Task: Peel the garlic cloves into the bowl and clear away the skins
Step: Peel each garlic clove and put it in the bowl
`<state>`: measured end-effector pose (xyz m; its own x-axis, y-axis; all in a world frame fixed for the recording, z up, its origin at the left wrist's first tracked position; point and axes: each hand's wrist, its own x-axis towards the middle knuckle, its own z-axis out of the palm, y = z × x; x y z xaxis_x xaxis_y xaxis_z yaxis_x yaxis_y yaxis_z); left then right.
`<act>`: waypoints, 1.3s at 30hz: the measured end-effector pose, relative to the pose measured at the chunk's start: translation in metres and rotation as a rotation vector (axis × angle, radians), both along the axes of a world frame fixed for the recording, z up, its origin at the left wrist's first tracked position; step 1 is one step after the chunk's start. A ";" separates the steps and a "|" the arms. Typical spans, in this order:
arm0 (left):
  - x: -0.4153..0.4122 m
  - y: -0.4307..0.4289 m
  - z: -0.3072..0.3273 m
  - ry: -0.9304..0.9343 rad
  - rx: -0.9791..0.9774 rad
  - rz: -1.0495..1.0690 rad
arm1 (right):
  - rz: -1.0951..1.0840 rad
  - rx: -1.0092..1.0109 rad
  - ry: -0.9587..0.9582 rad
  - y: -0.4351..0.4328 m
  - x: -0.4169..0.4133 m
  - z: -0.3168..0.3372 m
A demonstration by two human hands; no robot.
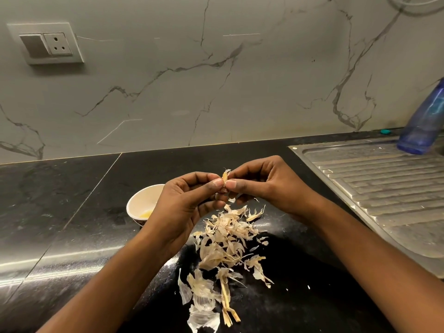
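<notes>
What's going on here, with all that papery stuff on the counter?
A person is peeling garlic. The left hand and right hand together pinch one clove, working at its skin. A heap of loose skins lies on the black counter beneath them, not yet cleared. A white bowl stands to the left, partly hidden behind the left hand.

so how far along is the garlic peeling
Well along. Done: a big pile of skins lies on the counter, and something pale yellow sits in the bowl, likely peeled garlic. In hand: the left hand and right hand pinch one clove, with skin on it. Left: drop it in the bowl and clear the skins; no other unpeeled cloves show.
</notes>
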<state>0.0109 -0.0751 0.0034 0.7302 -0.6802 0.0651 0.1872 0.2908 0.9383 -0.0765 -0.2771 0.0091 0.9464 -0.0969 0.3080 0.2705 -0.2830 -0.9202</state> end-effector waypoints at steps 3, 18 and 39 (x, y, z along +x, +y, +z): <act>0.000 0.001 -0.002 -0.116 0.053 0.032 | -0.008 0.009 0.001 0.000 0.001 -0.001; 0.000 0.006 -0.004 -0.568 0.185 0.229 | -0.055 -0.081 -0.005 -0.001 -0.002 0.000; -0.002 -0.002 -0.012 -0.402 0.155 0.261 | -0.074 -0.226 -0.099 0.009 0.002 -0.007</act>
